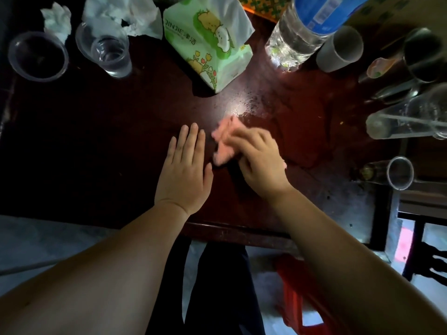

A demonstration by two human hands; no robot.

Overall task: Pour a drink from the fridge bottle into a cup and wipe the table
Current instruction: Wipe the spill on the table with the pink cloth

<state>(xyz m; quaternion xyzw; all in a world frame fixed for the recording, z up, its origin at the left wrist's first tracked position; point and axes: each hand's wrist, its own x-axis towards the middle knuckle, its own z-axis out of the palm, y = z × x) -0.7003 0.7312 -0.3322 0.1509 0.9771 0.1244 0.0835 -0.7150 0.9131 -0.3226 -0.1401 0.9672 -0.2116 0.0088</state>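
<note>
The right hand (260, 163) presses a crumpled pink cloth (223, 143) onto the wet patch mid-desk (96, 146), fingers curled over it to scrub; the left hand (185, 172) lies spread flat beside it, likely bracing, while bottle (297, 37) and water-filled cup (108, 50) sit pushed back, clear of the wiping

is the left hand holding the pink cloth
No, the left hand lies flat and empty on the table; the right hand presses the pink cloth.

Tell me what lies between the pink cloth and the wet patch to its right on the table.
Nothing visible. The right hand presses the pink cloth at the edge of the wet patch; bare table runs to it. The glasses stand beyond, along the right edge.
</note>
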